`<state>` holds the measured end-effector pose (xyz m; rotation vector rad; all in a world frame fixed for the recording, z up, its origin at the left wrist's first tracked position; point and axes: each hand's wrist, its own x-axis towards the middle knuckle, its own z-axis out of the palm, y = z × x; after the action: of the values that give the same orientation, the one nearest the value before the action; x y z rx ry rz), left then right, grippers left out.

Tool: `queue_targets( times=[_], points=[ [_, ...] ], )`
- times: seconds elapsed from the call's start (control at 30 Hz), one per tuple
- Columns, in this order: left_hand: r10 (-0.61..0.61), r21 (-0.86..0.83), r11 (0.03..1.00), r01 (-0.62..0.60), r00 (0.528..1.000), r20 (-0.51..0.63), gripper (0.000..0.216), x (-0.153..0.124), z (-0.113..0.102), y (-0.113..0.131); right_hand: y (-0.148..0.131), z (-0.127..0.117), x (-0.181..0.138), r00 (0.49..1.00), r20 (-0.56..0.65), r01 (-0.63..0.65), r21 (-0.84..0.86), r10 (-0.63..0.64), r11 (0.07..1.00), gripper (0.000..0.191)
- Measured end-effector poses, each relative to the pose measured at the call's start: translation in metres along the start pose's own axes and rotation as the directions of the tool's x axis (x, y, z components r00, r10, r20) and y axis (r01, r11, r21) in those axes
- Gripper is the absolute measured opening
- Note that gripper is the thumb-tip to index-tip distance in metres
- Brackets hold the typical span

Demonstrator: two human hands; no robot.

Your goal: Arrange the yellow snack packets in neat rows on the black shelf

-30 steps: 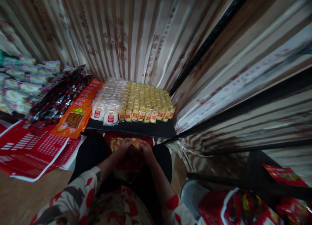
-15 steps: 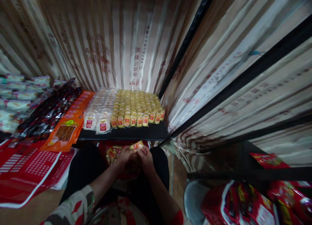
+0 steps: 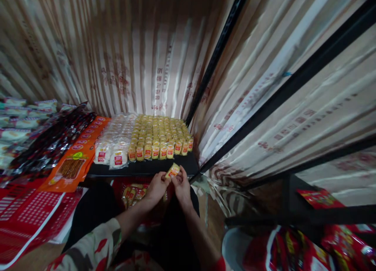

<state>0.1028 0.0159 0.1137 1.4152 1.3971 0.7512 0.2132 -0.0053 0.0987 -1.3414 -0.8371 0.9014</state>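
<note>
Between my two hands is a small yellow wrapped snack with a red and white label. My left hand pinches its left end, and my right hand grips its right end. Below my left hand, a red basket between my knees holds more of these yellow packets. Just beyond my hands, rows of the same yellow packets stand tightly packed on a black shelf. White wrapped snacks stand in rows to their left.
An orange snack bag, dark shiny packets and white packets lie further left. A red basket stands at lower left. Black metal bars cross on the right, before pleated curtains. Red packages are at lower right.
My hands have moved slightly right and up relative to the shelf, with the yellow snack still held between them and turned to a steeper tilt. The camera view has shifted a little.
</note>
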Motion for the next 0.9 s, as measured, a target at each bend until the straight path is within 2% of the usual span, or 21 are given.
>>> queue_targets(
  times=[0.1, 0.23, 0.3, 0.47, 0.63, 0.9],
  points=[
    [0.111, 0.121, 0.987, -0.104, 0.992, -0.055, 0.029, 0.008, 0.003, 0.018, -0.003, -0.004, 0.024, 0.996, -0.044, 0.077, -0.086, -0.081, 0.993, 0.055],
    [0.304, 0.105, 0.948, -0.299, 0.952, -0.034, 0.037, 0.017, 0.011, 0.034, -0.005, -0.009, 0.053, 0.989, -0.05, 0.129, -0.18, -0.14, 0.975, 0.047],
    [0.345, 0.089, 0.935, -0.342, 0.939, -0.013, 0.042, 0.023, 0.017, 0.037, -0.007, -0.011, 0.065, 0.985, -0.054, 0.15, -0.227, -0.167, 0.962, 0.046],
    [0.371, 0.118, 0.922, -0.369, 0.929, 0.014, 0.048, 0.035, 0.025, 0.043, -0.015, -0.015, 0.09, 0.967, -0.087, 0.191, -0.374, -0.24, 0.907, 0.048],
    [0.379, 0.191, 0.908, -0.373, 0.926, 0.009, 0.049, 0.045, 0.026, 0.041, -0.018, -0.008, 0.104, 0.954, -0.076, 0.215, -0.496, -0.289, 0.841, 0.046],
    [0.366, 0.294, 0.892, -0.343, 0.93, -0.025, 0.05, 0.061, 0.019, 0.025, -0.007, 0.005, 0.109, 0.947, -0.05, 0.251, -0.5, -0.317, 0.829, 0.034]
  ],
)
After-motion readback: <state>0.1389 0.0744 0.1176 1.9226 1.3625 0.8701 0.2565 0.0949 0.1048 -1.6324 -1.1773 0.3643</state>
